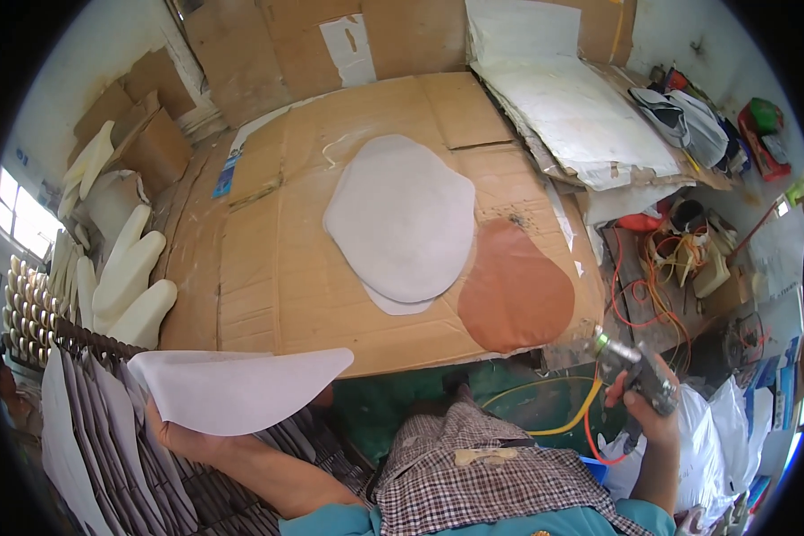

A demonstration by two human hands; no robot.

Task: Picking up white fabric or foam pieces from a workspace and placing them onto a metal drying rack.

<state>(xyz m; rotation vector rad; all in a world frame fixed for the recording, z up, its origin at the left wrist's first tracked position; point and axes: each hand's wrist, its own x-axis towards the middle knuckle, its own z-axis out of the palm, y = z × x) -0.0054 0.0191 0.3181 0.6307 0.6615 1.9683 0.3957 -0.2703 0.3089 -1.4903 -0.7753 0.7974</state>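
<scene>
My left hand point(171, 436) grips a pale lilac-grey cut sheet point(241, 389) by its left side, above the near left edge of the table; the sheet hides most of the fingers. At the lower right, my right hand point(659, 422) is wrapped round a spray gun point(618, 355) with a metal nozzle end. Yellow and red hoses hang close beneath it. On the cardboard-covered table point(250, 295) lie pale grey cut sheets point(402, 214), one over another with an edge showing below. Beside them rests a brown cut piece point(518, 290) of similar rounded outline.
A rack point(107, 429) with several hanging grey sheets stands at the left, near cream foam-like pieces point(121, 277). White sheets point(572, 107) are stacked at the back right. Tangled orange cords point(661, 277) and white plastic bags point(715, 438) are on the right.
</scene>
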